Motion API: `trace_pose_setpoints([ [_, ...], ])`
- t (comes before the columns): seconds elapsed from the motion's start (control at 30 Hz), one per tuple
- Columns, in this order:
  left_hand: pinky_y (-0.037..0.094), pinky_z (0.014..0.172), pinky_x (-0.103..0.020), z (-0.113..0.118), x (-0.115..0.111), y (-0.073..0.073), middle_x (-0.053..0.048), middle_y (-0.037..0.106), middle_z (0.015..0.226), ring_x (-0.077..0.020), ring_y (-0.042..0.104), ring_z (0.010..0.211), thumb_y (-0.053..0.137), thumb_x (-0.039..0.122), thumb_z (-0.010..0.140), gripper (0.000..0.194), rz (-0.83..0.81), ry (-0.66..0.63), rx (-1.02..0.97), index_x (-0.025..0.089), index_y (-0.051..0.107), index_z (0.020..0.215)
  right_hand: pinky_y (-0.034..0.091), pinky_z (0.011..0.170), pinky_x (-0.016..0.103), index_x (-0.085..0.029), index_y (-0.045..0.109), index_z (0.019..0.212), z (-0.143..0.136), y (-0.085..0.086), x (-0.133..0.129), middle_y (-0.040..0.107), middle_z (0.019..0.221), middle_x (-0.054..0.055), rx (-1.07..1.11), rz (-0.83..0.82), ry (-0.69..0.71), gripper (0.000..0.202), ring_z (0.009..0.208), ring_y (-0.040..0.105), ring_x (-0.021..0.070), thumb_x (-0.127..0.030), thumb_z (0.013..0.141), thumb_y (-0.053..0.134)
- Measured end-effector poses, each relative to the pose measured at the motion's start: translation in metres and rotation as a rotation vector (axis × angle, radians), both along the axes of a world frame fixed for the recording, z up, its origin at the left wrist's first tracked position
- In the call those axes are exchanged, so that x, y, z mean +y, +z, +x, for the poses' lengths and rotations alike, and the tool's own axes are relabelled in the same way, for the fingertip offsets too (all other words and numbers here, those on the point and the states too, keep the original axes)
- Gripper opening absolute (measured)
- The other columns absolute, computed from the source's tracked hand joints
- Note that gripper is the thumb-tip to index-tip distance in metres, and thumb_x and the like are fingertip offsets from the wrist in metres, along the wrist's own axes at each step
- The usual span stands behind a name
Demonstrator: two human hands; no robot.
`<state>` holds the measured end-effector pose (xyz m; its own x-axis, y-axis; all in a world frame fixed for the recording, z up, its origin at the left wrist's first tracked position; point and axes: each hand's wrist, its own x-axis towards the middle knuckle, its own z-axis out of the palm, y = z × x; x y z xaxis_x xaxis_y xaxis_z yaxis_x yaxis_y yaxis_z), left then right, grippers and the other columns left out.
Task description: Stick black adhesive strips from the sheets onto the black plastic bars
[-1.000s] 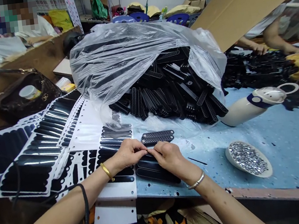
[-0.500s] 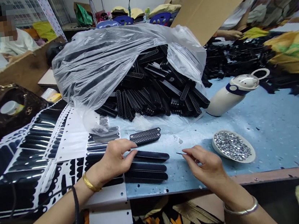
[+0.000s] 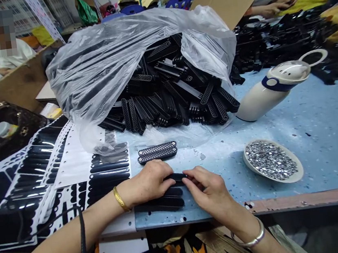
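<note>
My left hand (image 3: 154, 181) lies over a long black handle piece (image 3: 177, 177) with rounded ends, thumb and forefinger closed about it. My right hand (image 3: 206, 187) pinches at the right end of that piece; the thin dark strip seen in it before is hidden by the fingers. Below my left hand lie two more smooth black handle pieces (image 3: 166, 203), side by side on the blue tabletop. Just behind, a pair of black handles with a mesh pattern (image 3: 157, 151) and small rivets lies flat.
A clear plastic bag (image 3: 94, 70) spills black comb-like pieces (image 3: 166, 102). On the right are a bowl of shiny metal bits (image 3: 270, 160) and a tilted cream bottle (image 3: 261, 98). Sheets of black strips (image 3: 109, 166) cover the left. Another person's hands (image 3: 277, 6) work beyond.
My right hand has moved left with the thin dark strip to the black handle piece. My left hand has shifted right along it, and the two hands are almost touching. The view has shifted slightly.
</note>
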<state>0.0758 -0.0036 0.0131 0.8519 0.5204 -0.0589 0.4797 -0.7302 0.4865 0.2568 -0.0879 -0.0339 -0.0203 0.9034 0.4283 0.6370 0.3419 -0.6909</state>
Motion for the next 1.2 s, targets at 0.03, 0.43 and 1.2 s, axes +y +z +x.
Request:
trace_pose_setpoints([
  [0.03, 0.043, 0.068, -0.027, -0.001, 0.000, -0.002, -0.007, 0.066, 0.077, -0.0182, 0.059, 0.074, 0.065, 0.021, 0.086, 0.014, -0.010, 0.008, -0.017, 0.012, 0.063, 0.074, 0.048, 0.050, 0.023, -0.018, 0.068, 0.089, 0.001, 0.000, 0.001, 0.062, 0.065, 0.002, 0.014, -0.024, -0.004, 0.015, 0.052, 0.059, 0.0123, -0.021, 0.089, 0.054],
  [0.43, 0.043, 0.068, -0.028, 0.001, 0.007, -0.017, -0.007, 0.069, 0.075, -0.0190, 0.061, 0.072, 0.065, 0.027, 0.086, 0.018, -0.112, 0.054, -0.151, 0.013, 0.070, 0.077, 0.038, 0.045, 0.022, -0.021, 0.057, 0.060, 0.005, 0.011, 0.019, 0.055, 0.048, -0.003, -0.038, -0.243, 0.026, 0.026, 0.043, 0.048, 0.0104, -0.025, 0.085, 0.052],
  [1.2, 0.054, 0.076, -0.032, -0.159, -0.058, 0.004, -0.009, 0.074, 0.084, -0.0226, 0.069, 0.081, 0.065, 0.033, 0.083, 0.017, 0.387, 0.630, -0.625, 0.018, 0.070, 0.088, 0.051, 0.047, 0.027, -0.021, 0.067, 0.079, -0.016, 0.044, -0.047, 0.065, 0.059, 0.002, -0.151, -0.051, -0.119, 0.026, 0.049, 0.063, 0.0168, -0.038, 0.092, 0.053],
])
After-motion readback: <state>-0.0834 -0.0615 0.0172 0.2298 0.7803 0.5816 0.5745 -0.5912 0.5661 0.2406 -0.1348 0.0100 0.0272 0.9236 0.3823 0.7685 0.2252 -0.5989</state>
